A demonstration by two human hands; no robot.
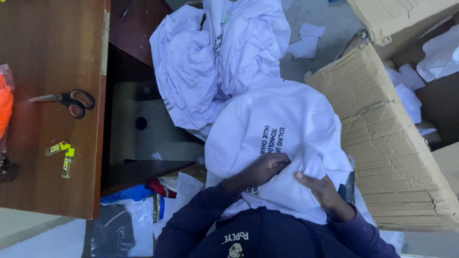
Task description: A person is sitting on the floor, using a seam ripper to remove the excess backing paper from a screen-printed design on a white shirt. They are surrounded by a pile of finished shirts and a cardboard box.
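A white T-shirt (pixel 282 119) with dark printed lettering lies bunched on my lap, and both hands grip it. My left hand (pixel 262 169) pinches the fabric near the print. Just to its right, my right hand (pixel 321 188) clutches a fold of the same shirt. Both arms wear dark navy sleeves. Beyond the shirt sits a heap of more white printed T-shirts (pixel 215 52).
A brown wooden desk (pixel 52 57) at the left carries black-handled scissors (pixel 71 101) and two small yellow items (pixel 62 155). Creased cardboard boxes (pixel 392 143) fill the right side. White paper scraps (pixel 306 40) lie on the grey floor. Plastic bags and coloured cloth (pixel 134 205) sit under the desk.
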